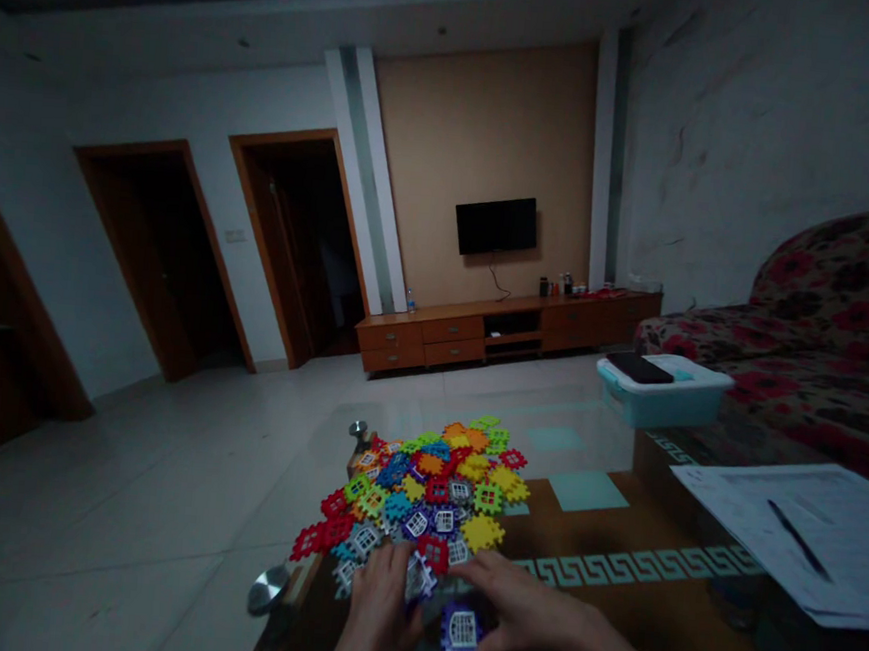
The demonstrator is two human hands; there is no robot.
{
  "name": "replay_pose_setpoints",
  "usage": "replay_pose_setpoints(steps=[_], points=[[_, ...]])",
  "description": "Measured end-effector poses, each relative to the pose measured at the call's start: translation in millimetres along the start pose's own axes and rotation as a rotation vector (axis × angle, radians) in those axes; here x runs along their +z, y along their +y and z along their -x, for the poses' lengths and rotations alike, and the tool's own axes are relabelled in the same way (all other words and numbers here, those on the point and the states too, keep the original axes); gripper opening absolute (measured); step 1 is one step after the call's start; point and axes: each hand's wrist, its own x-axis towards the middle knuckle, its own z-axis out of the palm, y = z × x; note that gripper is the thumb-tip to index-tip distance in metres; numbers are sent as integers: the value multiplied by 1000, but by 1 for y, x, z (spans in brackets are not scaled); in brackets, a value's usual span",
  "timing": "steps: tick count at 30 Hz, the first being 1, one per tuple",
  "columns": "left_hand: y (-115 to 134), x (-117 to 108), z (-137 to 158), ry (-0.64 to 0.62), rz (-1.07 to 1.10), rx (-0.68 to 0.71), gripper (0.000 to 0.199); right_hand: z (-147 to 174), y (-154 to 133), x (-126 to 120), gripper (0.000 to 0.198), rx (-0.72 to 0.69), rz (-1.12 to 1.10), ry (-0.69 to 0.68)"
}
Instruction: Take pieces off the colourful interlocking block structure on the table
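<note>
Fingers of the right hand (532, 614) were clamped on a purple interlocking block (460, 634) at the glass table's (594, 589) near edge. The left hand (380, 607) lay curled, fingers together, against the colourful block pile (428, 491).

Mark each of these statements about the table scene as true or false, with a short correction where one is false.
1. Both hands, left hand and right hand, are at the near edge of the pile of plastic tiles. True.
2. The pen lies on the tiles. False: it lies on the papers.
3. The television is switched on. False: its screen is dark.
4. A dark flat object rests on the lidded box. True.
</note>
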Motion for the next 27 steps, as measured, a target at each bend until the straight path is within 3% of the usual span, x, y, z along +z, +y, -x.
replay_pose_setpoints(steps=[5,10,13,16,19,23,27], points=[[16,10,0,-167,72,157,63,2,11,-29,55,52,-44,205],[19,34,-5,-308,91,277,53,-25,13,-28,36,64,96,277],[12,31,-12,-213,114,234,45,-48,6,-20,35,46,178,318],[3,24,-28,-23,84,73,46,-67,-2,-12,44,53,244,309],[-5,29,-49,48,21,-56,53,-81,-9,-8,53,114,328,249],[-15,47,-66,47,82,-90,57,-87,-16,-7,39,205,429,260],[-27,56,-69,115,241,-66,47,-83,-15,-7,24,228,443,309]])
